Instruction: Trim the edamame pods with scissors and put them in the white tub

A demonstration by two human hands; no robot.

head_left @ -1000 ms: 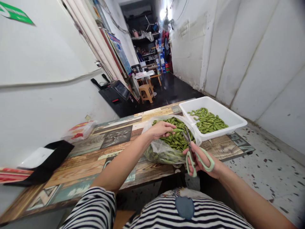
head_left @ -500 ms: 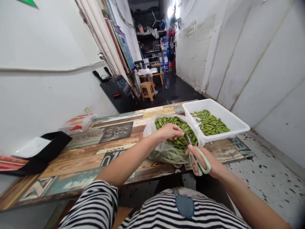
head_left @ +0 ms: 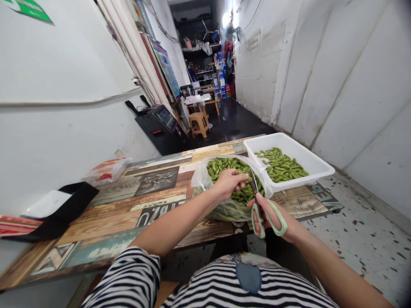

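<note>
Right hand (head_left: pixel 287 225), scissors (head_left: pixel 254 187), tabletop “N” (head_left: pixel 56 258) perhaps

open: table (head_left: pixel 105 218) between bag (head_left: pixel 199 176) and packet (head_left: pixel 107 170) | right: tray (head_left: pixel 316 164) crowds bag | above bag: left hand (head_left: pixel 228 184), scissors (head_left: pixel 254 185) block straight descent

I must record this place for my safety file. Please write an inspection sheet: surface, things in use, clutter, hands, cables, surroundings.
Surface: table with plank pattern.
Things in use: translucent bag with many green pods; white tray to its right, also holding pods; scissors, handles spread.
Clutter: plastic-wrapped packet and black band, at left.
Hands: left hand pinches a pod near the blades; right hand holds the scissors.
Cables: white cable by the left wall; across the table, nothing seen.
Surroundings: brown stool, black machine, speckled floor.
</note>
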